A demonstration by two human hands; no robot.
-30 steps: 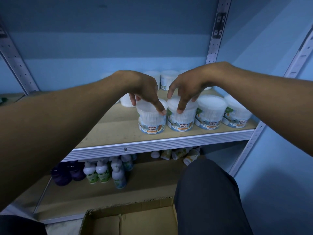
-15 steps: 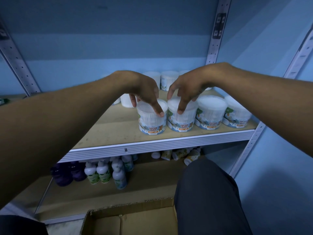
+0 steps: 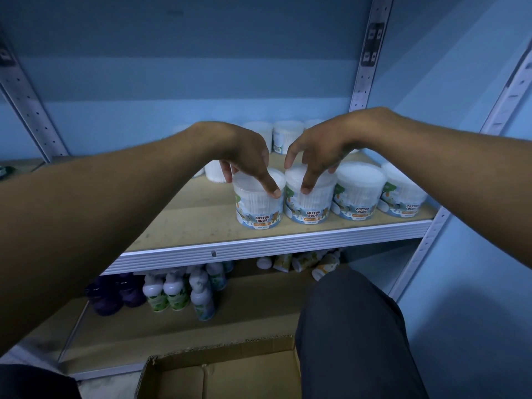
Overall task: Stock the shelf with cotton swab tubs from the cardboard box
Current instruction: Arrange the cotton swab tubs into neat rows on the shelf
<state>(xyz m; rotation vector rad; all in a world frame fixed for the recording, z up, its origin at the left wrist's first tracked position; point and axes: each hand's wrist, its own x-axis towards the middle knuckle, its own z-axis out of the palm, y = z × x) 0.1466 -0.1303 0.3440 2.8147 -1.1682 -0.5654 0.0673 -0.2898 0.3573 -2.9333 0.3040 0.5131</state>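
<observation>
Over the last second almost nothing is moving: both hands are staying arched over the same 2 tubs on the shelf, and those tubs are sitting where they sat before, upright in the front row. The only shift is slight, the fingertips settling a little on the lids.

The left hand is grasping the left tub from above, thumb and fingers curled down around its lid rim. The right hand is gripping the next tub the same way, index finger down its front, thumb at the lid's far left edge. These 2 tubs are standing just beside each other, labels facing out, and 2 more tubs are lining up to their right toward the shelf's end. Further tubs are standing behind, partly hidden by the hands.

That stillness suggests the pair is already placed and is being nudged into line, with release probably coming next. The box is lying on the floor below, and the part of it in view is showing only bare cardboard, so the stocking is likely nearly done. On the lower shelf, bottles are standing untouched.
</observation>
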